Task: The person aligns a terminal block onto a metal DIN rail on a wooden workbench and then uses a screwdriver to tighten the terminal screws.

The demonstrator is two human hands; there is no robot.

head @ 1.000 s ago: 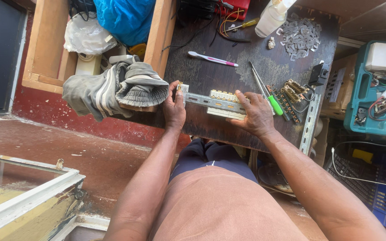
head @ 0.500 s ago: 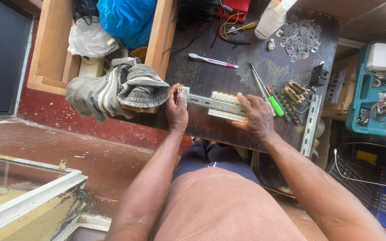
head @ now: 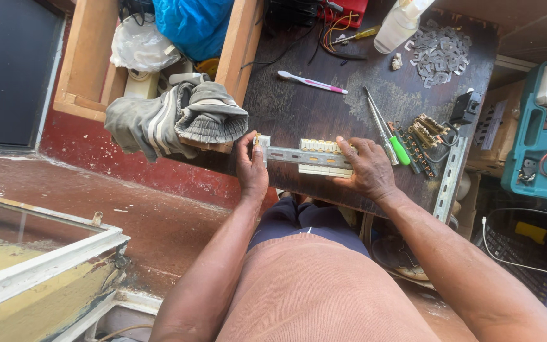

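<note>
— Well, where's the metal rail (head: 299,155)?
— At the desk (head: 311,107) edge, left hand (head: 251,171) pinching its end, right hand (head: 368,168) pressed over the cream terminal blocks (head: 321,147).
— Risk?
— Blocks could slide off if it tilts.

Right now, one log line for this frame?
left hand: grips end of grey perforated metal rail | right hand: on cream terminal blocks | green-handled screwdriver: beside right hand, on dark wooden table
</note>
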